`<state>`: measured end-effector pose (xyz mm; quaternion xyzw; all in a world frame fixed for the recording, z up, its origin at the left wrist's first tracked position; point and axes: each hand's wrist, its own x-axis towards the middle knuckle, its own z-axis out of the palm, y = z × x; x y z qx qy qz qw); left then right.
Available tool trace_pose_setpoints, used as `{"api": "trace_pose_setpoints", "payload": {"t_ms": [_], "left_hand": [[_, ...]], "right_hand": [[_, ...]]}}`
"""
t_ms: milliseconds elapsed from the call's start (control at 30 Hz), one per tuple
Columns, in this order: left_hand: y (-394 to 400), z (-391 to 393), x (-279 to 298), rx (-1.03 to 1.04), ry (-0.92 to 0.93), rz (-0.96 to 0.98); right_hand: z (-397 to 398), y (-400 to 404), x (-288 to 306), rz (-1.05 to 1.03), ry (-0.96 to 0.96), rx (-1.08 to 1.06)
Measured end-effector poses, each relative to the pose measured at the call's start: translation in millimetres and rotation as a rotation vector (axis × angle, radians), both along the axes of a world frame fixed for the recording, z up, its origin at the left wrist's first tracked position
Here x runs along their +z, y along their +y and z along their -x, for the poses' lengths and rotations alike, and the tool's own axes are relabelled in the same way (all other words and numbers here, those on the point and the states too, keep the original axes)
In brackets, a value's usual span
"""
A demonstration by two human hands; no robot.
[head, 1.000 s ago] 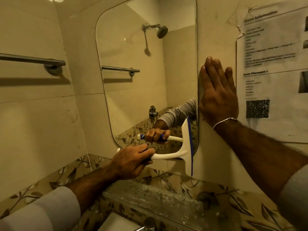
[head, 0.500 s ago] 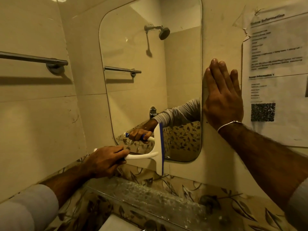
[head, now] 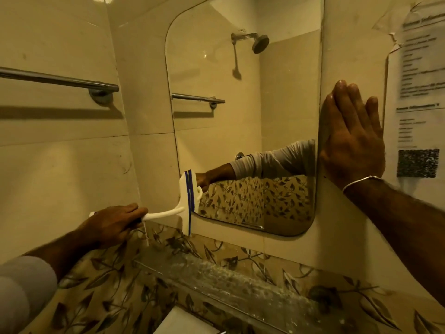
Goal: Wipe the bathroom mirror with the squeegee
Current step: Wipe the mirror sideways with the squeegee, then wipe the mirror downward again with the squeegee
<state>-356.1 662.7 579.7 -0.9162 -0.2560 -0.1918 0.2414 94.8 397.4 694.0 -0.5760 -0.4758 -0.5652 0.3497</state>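
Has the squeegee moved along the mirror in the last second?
Yes. The squeegee slid left, from the mirror's lower right edge to its lower left edge.

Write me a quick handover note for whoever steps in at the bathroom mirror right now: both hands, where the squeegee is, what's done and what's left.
Left hand: grips the handle of the white plastic squeegee with the blue rubber blade.
Right hand: open, fingers straight, flat against the right edge of the rounded wall mirror and the wall beside it.
Squeegee: blade upright at the mirror's lower left corner, overlapping the left edge.
Done: cannot tell how much glass has been wiped; no streaks show.
Left: probably lift the squeegee and go over the glass higher up, then check for drips along the bottom edge.
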Motion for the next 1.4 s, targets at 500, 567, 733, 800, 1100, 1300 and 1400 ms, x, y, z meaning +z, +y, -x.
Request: {"api": "trace_pose_setpoints", "payload": {"t_ms": [500,567,733,800,1100,1300,1400], "left_hand": [[-8.8,19.1,11.1,0.253,0.037,0.169],[-13.0,20.1,11.6,0.247,-0.010,0.189],[-29.7,14.9,18.3,0.196,-0.217,0.224],[-37.1,7.1,22.1,0.157,-0.303,0.235],[-77.6,-57.2,84.8,-0.037,-1.002,0.354],[-95.0,-96.1,160.0,-0.133,-1.356,0.453],[-97.7,-114.5,199.6,-0.151,-1.431,0.453]], "right_hand": [[-2.6,-0.1,-0.5,0.031,0.009,0.002],[-2.7,-0.8,-0.5,0.031,0.010,0.005],[-3.7,0.4,-0.9,0.005,-0.012,0.019],[-4.5,0.7,-0.7,0.000,-0.018,0.015],[-4.9,1.1,-1.0,-0.020,-0.038,0.017],[-11.3,2.2,-4.6,-0.039,-0.051,0.036],[-6.9,12.2,-1.8,-0.051,-0.032,0.058]]}}
